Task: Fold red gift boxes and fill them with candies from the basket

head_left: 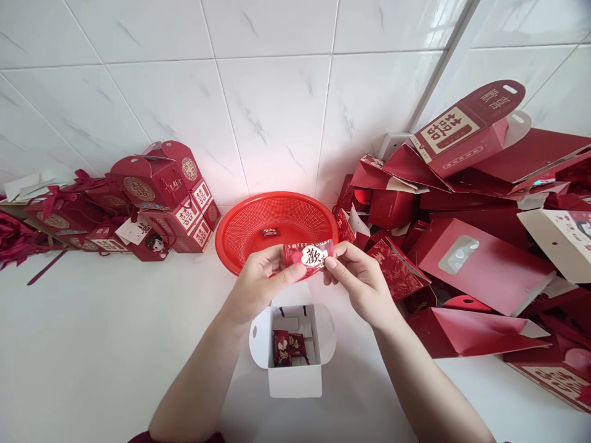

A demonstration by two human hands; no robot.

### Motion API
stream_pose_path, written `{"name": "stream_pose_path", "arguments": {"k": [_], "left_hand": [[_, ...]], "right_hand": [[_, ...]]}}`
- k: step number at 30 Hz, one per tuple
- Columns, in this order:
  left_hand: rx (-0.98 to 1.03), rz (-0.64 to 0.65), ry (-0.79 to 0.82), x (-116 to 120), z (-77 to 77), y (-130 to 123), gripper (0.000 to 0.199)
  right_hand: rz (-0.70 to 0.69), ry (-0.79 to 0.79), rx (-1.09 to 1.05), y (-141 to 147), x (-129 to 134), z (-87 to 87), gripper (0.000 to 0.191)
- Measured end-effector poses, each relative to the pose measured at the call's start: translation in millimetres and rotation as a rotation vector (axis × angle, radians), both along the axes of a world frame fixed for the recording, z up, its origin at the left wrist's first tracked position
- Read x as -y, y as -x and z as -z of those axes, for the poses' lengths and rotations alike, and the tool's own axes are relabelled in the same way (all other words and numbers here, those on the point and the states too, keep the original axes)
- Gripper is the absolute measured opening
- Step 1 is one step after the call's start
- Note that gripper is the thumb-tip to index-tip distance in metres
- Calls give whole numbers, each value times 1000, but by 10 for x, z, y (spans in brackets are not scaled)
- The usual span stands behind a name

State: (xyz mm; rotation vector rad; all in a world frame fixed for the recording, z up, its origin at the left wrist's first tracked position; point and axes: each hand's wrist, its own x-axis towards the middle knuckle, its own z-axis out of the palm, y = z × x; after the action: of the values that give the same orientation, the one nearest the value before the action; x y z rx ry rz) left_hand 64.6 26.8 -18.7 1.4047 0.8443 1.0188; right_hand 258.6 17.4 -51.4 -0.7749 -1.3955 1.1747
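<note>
A dark red candy packet (310,256) with white and black lettering is held between both hands, above the near rim of a red plastic basket (235,212). My left hand (263,280) grips its left end, thumb across the front. At its right end, my right hand (357,277) pinches the edge between thumb and fingers. Below the hands stands a white-lined box (295,381) with its flaps spread open. Several red packets (289,347) lie inside it. One small packet (270,232) rests in the basket.
Finished-looking red gift boxes (173,203) with cords and ribbons stand at the left by the tiled wall (272,111). A large heap of red cartons (484,264) fills the right side of the white table (184,344).
</note>
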Motion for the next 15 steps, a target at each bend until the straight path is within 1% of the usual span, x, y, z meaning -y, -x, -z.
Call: {"name": "stream_pose_path", "arguments": {"k": [3, 5, 7, 10, 15], "left_hand": [[-105, -58, -45, 4, -15, -11, 18], [-127, -124, -66, 0, -33, -10, 16], [-123, -160, -73, -5, -54, -5, 14], [-120, -176, -75, -8, -72, 4, 13], [-206, -155, -113, -8, -42, 29, 16]], "right_hand": [[1, -1, 35, -21, -6, -11, 16], [-42, 8, 96, -47, -12, -33, 16], [-70, 17, 123, -71, -19, -53, 17], [-70, 31, 98, -86, -26, -67, 19], [-47, 45, 123, -74, -21, -69, 18]]}}
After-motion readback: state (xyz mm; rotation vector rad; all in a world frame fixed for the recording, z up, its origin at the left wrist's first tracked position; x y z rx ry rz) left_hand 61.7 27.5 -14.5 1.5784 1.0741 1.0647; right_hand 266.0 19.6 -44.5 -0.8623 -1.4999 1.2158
